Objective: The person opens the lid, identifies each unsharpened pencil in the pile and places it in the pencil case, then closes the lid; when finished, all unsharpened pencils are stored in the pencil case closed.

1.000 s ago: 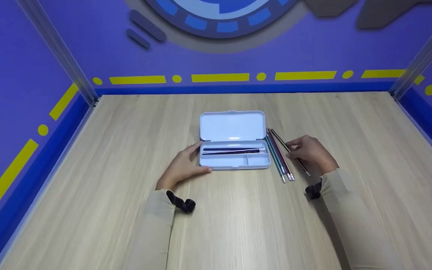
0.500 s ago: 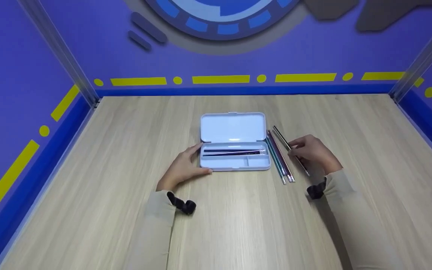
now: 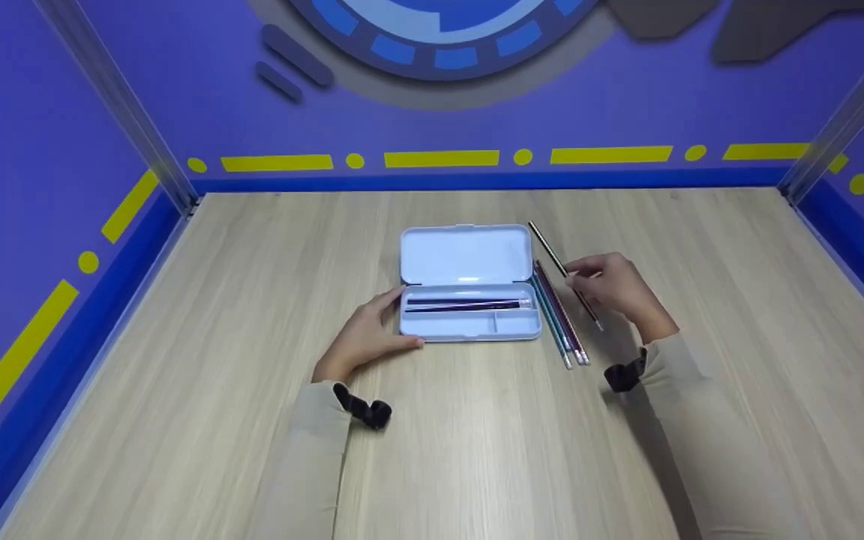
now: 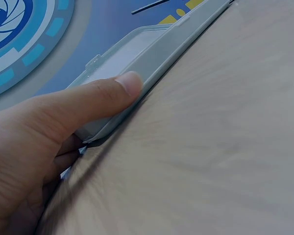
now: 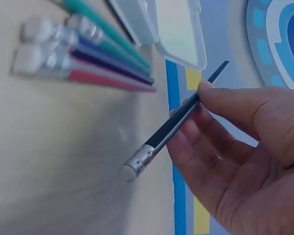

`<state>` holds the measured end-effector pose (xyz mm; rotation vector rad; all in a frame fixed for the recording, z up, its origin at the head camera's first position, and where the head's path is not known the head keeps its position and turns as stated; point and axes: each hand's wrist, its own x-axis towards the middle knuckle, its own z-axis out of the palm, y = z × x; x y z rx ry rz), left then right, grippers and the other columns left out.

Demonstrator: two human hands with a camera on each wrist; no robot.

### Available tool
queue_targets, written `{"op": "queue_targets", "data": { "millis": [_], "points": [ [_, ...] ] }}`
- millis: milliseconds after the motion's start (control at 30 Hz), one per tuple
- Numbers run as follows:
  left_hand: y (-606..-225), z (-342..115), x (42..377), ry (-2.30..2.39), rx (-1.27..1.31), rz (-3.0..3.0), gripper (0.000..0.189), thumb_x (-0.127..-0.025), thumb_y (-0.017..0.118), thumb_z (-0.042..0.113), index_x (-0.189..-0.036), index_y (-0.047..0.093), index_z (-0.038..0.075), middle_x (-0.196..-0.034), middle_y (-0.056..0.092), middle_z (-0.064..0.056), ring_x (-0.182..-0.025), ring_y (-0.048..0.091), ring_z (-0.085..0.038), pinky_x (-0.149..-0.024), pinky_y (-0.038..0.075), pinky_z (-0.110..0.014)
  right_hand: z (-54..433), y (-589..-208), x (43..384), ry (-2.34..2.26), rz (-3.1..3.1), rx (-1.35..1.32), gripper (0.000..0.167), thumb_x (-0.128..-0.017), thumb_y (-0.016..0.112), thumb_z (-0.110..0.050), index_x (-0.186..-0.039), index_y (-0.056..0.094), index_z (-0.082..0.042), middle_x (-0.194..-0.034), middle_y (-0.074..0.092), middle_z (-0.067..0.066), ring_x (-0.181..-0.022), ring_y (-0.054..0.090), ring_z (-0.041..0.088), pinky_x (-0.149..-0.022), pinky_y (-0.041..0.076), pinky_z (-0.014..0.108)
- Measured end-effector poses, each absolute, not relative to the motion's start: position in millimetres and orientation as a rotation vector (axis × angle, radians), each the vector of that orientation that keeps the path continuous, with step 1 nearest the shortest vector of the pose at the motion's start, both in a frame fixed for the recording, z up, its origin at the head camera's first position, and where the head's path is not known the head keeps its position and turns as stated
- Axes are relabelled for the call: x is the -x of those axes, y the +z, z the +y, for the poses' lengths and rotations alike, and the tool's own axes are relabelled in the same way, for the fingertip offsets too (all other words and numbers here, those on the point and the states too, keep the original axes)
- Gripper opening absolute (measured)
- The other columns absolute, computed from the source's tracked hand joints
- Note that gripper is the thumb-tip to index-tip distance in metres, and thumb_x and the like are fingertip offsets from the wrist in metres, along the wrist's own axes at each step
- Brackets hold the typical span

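Observation:
A pale blue pencil case (image 3: 466, 327) lies with its lid (image 3: 466, 255) raised and a few dark pencils (image 3: 466, 304) in its back compartment. My left hand (image 3: 363, 334) grips the case's left end, its thumb along the front wall (image 4: 130, 83) and its other fingers at the side, partly hidden. Between thumb and fingers, my right hand (image 3: 612, 285) pinches a dark pencil (image 5: 179, 115) with a white eraser in a silver ferrule. This pencil slants above the table, eraser end toward me. Left of it, several pencils (image 3: 558, 319) in teal, purple and red lie beside the case.
The wooden table (image 3: 469, 435) runs back to a blue-purple wall (image 3: 432, 124) with yellow marks, and side panels stand left and right. The case's front row has a long compartment and a small one, split by a divider (image 3: 495, 322).
My right hand has lifted the dark pencil from beside the other pencils and moved it up, away from me and slightly left. My left hand has stayed at the case.

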<state>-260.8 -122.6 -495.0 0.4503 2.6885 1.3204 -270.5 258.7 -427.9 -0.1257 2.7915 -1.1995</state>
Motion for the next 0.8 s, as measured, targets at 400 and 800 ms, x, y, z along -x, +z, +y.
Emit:
{"op": "queue_targets", "data": {
  "millis": [400,800],
  "points": [
    [-493.8,-122.9,261.5,1.307,-0.432,2.673,0.102,-0.064,0.087,0.045,-0.149,0.037,0.021,-0.154,0.035,-0.010,-0.144,0.028,-0.028,-0.119,0.023,-0.044,228.6,-417.7,282.3,-1.247,2.833,0.259,0.026,-0.091,0.065,-0.010,-0.116,0.070,-0.005,-0.115,0.069,0.015,-0.087,0.061,0.021,-0.068,0.051,0.019],
    [-494.1,-123.6,260.8,1.308,-0.412,2.674,0.103,-0.062,0.087,0.048,-0.149,0.038,0.022,-0.154,0.034,-0.011,-0.144,0.028,-0.027,-0.118,0.025,-0.043,195.8,-406.1,285.8,-1.251,2.865,0.444,0.024,-0.089,0.067,-0.009,-0.112,0.072,-0.006,-0.110,0.071,0.014,-0.092,0.066,0.023,-0.072,0.052,0.018]
  ]
}}
